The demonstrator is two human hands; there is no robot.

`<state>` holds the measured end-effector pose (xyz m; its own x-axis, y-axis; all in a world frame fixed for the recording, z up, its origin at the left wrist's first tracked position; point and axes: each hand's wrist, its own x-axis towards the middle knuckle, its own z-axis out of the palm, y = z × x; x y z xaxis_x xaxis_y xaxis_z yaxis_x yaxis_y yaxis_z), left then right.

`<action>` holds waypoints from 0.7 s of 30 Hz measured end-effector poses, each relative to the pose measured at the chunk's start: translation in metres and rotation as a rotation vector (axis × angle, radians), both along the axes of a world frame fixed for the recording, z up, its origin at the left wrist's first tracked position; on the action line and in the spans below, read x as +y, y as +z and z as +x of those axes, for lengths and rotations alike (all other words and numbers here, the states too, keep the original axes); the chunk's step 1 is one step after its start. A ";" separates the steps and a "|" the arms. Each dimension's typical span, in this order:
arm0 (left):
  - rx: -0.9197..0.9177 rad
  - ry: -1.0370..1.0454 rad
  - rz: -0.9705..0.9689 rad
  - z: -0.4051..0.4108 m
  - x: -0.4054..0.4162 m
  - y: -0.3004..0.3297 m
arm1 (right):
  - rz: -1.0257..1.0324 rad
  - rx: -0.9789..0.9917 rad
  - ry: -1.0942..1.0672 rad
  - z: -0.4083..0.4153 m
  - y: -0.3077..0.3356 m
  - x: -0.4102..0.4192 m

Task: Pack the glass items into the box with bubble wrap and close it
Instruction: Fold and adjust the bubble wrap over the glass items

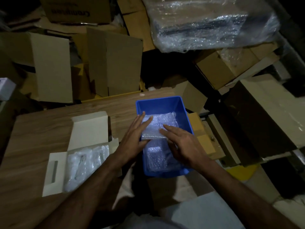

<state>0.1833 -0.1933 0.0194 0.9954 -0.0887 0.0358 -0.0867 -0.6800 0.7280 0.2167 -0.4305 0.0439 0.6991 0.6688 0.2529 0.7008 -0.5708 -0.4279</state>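
A blue plastic bin (183,111) stands at the wooden table's right edge and holds bubble-wrapped items. One bubble-wrapped bundle (156,128) is raised near the bin's left wall, and another bundle (156,156) lies lower in the bin. My left hand (133,138) lies flat against the raised bundle's left side with straight fingers. My right hand (183,146) touches its right side, fingers extended. To the left, an open white box (89,128) has bubble-wrapped items (85,164) inside.
The wooden table (33,138) carries the box and the bin. Behind it are many stacked cardboard boxes (115,63). A big roll of bubble wrap (206,23) lies at the upper right. More cartons crowd the right side.
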 end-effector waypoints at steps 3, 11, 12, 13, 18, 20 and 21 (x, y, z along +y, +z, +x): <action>-0.100 -0.047 -0.070 -0.002 0.012 0.023 | 0.034 -0.044 0.003 0.000 0.014 0.002; -0.091 0.155 -0.467 -0.057 0.063 0.076 | 0.371 0.238 0.025 0.001 0.025 0.048; -0.079 0.256 -0.496 -0.062 0.068 0.078 | 0.456 0.318 0.020 -0.002 0.031 0.063; -0.064 0.341 -0.534 -0.068 0.072 0.081 | 0.539 0.436 0.011 -0.006 0.038 0.079; 0.087 0.693 -0.824 -0.092 0.100 0.083 | 0.746 0.978 -0.146 -0.030 0.056 0.153; 0.174 0.701 -0.838 -0.107 0.118 0.084 | 0.787 1.076 -0.226 -0.043 0.055 0.180; 0.223 0.678 -0.818 -0.115 0.125 0.086 | 0.788 1.104 -0.240 -0.049 0.053 0.191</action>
<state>0.0684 -0.0682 0.1058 0.8196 0.4507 -0.3536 0.3147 0.1614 0.9353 0.1678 -0.2396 0.0968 0.8596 0.4444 -0.2520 -0.2917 0.0219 -0.9563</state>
